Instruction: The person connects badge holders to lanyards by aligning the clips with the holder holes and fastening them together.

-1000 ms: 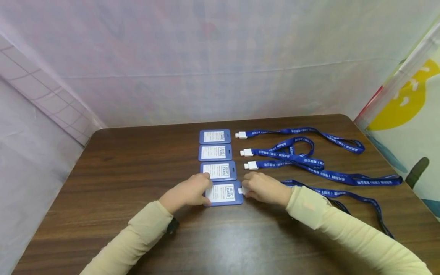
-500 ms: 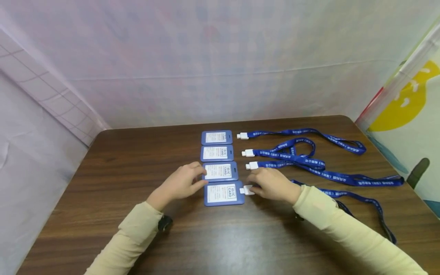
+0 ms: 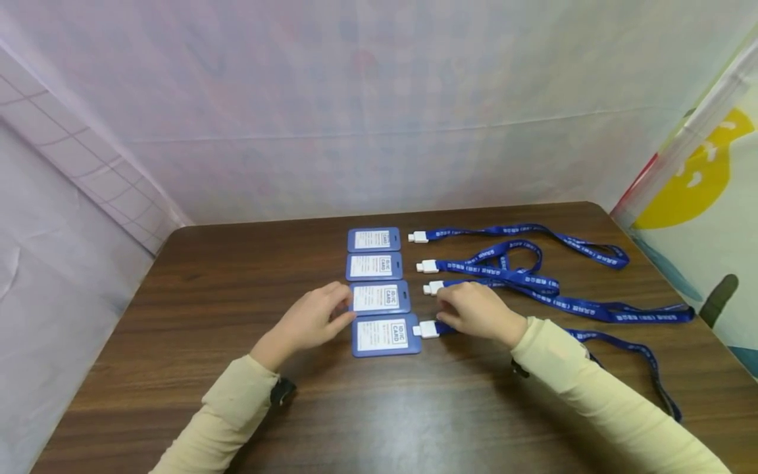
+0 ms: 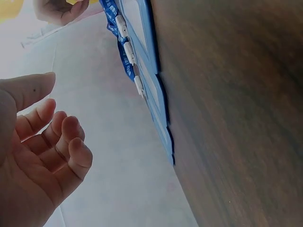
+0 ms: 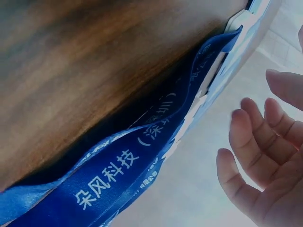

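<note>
Blue plastic first: looking at the nearest card holder point(image 3: 386, 335), lying flat on the brown table point(image 3: 225, 283). Seeing three more card holders point(image 3: 374, 266) lining up in a column beyond it, all facing up, white printed fronts showing. Noticing a white clip point(image 3: 429, 330) lying against the right edge of the nearest card holder, tip overlapping (latched or merely resting, not being able to tell). Following the blue lanyard point(image 3: 616, 339) on that clip, trailing off to the right of the nearest card holder and passing beneath the right hand point(image 3: 480, 311). Viewing that hand from its wrist: thumb and fingers bending loosely and standing apart, clear of the lanyard. Finding the left hand point(image 3: 310, 319) just left of the nearest card holder, thumb and fingers likewise bending softly and standing apart. Spotting three other lanyards point(image 3: 482, 269) lying farther off, to the right of the nearest card holder. Glimpsing cream sleeves point(image 3: 237, 401) on the near side of that same holder, and pale cloth point(image 3: 379, 118) hanging well beyond it.
</note>
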Motion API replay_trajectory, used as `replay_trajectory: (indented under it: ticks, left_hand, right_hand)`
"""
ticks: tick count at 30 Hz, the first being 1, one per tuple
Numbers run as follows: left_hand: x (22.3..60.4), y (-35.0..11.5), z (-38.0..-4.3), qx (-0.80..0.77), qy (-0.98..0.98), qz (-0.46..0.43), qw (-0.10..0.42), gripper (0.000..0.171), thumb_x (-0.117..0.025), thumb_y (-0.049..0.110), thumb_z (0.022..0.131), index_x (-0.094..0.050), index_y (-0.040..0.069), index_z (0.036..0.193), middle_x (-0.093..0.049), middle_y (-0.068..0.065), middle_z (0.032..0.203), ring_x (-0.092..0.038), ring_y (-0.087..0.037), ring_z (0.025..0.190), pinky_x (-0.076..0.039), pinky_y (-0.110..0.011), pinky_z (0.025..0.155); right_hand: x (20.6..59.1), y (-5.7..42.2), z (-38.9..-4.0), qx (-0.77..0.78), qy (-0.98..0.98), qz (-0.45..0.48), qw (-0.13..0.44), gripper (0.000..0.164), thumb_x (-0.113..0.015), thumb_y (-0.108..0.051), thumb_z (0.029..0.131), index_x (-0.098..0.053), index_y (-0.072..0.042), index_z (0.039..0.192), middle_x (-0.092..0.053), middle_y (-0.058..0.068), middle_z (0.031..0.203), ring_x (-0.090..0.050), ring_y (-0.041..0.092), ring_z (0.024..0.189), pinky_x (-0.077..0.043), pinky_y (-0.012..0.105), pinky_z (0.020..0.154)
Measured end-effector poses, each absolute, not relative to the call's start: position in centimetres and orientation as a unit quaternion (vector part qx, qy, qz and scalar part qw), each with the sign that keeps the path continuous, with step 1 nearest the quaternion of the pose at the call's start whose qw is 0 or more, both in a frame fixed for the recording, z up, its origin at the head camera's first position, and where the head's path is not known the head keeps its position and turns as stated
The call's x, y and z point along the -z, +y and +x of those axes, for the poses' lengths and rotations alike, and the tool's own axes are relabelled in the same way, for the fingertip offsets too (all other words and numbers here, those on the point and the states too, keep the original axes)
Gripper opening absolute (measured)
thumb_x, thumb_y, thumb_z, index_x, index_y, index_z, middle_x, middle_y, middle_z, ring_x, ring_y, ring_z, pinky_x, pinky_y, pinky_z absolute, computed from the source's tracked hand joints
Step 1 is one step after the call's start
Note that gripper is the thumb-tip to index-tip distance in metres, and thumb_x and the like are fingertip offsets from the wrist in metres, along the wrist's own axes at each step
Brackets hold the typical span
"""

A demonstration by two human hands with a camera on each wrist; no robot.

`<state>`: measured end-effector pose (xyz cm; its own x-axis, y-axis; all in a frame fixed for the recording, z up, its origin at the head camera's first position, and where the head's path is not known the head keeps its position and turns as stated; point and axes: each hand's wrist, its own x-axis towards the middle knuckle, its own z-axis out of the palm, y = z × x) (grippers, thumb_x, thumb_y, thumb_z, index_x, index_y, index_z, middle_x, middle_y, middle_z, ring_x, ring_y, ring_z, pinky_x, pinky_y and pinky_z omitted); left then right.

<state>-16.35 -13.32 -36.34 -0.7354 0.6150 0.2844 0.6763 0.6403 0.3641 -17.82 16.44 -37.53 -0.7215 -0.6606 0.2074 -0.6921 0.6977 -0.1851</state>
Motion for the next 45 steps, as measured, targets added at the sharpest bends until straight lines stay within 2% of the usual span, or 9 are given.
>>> replay_trajectory:
  ticks: [5, 8, 13, 18, 22, 34, 45]
  left_hand:
    - [36.4, -13.4, -16.2, 0.223, -0.906, -0.353, 0.069, 0.016, -0.066, 0.014, 0.083, -0.051, 0.009, 0.080, -0.050, 0.000, 0.075, -0.046, -0.010, 0.064, -0.042, -0.023, 0.055]
    - [36.4, -13.5, -16.0, 0.220, -0.907, -0.351, 0.071, 0.015, -0.066, 0.015, 0.083, -0.052, 0.009, 0.080, -0.050, 0.001, 0.074, -0.046, -0.010, 0.064, -0.042, -0.023, 0.055]
    - [36.6, -13.8, -16.0, 0.216, -0.908, -0.352, 0.072, 0.015, -0.066, 0.016, 0.083, -0.052, 0.010, 0.081, -0.048, 0.002, 0.073, -0.045, -0.009, 0.063, -0.040, -0.022, 0.054]
    - [36.5, -13.9, -16.1, 0.208, -0.907, -0.362, 0.058, 0.014, -0.066, 0.016, 0.083, -0.055, 0.008, 0.084, -0.052, -0.001, 0.076, -0.046, -0.009, 0.063, -0.041, -0.022, 0.054]
    - [36.5, -13.8, -16.1, 0.202, -0.908, -0.364, 0.045, 0.014, -0.066, 0.016, 0.084, -0.058, 0.005, 0.088, -0.055, -0.004, 0.079, -0.046, -0.008, 0.062, -0.042, -0.022, 0.054]
    - [36.3, -14.0, -16.2, 0.188, -0.915, -0.355, 0.028, 0.017, -0.063, 0.018, 0.085, -0.062, 0.004, 0.095, -0.058, -0.005, 0.085, -0.053, -0.011, 0.070, -0.047, -0.026, 0.062]
    - [36.2, -14.1, -16.2, 0.192, -0.913, -0.360, 0.024, 0.021, -0.062, 0.016, 0.086, -0.061, 0.001, 0.100, -0.061, -0.009, 0.091, -0.059, -0.019, 0.078, -0.050, -0.029, 0.067]
  right_hand:
    - [37.5, 16.6, -18.0, -0.142, -0.921, 0.360, 0.040, 0.019, -0.072, -0.017, 0.076, -0.054, -0.015, 0.069, -0.048, -0.010, 0.058, -0.041, 0.003, 0.048, -0.036, 0.019, 0.042]
    - [37.4, 16.7, -18.3, -0.152, -0.919, 0.363, 0.018, 0.012, -0.071, -0.017, 0.077, -0.061, -0.011, 0.076, -0.051, -0.009, 0.060, -0.042, 0.002, 0.048, -0.038, 0.019, 0.044]
    - [37.1, 16.7, -18.8, -0.150, -0.921, 0.359, -0.010, 0.016, -0.072, -0.020, 0.077, -0.066, -0.007, 0.085, -0.051, -0.009, 0.060, -0.044, 0.004, 0.050, -0.039, 0.020, 0.045]
    - [36.6, 16.7, -19.1, -0.120, -0.930, 0.347, -0.024, 0.023, -0.072, -0.022, 0.076, -0.068, -0.005, 0.092, -0.064, 0.000, 0.077, -0.056, 0.012, 0.064, -0.048, 0.028, 0.059]
    - [36.4, 16.7, -19.6, -0.100, -0.935, 0.339, -0.036, 0.029, -0.072, -0.022, 0.077, -0.066, -0.003, 0.098, -0.066, 0.008, 0.091, -0.061, 0.021, 0.078, -0.051, 0.036, 0.070]
    - [36.0, 16.4, -21.4, -0.098, -0.939, 0.328, -0.044, 0.031, -0.071, -0.019, 0.078, -0.065, 0.000, 0.102, -0.065, 0.013, 0.096, -0.061, 0.026, 0.086, -0.051, 0.040, 0.075]
    - [36.5, 15.8, -22.8, -0.082, -0.945, 0.308, -0.071, 0.030, -0.072, -0.013, 0.076, -0.066, -0.003, 0.103, -0.065, 0.011, 0.097, -0.061, 0.026, 0.088, -0.050, 0.039, 0.078]
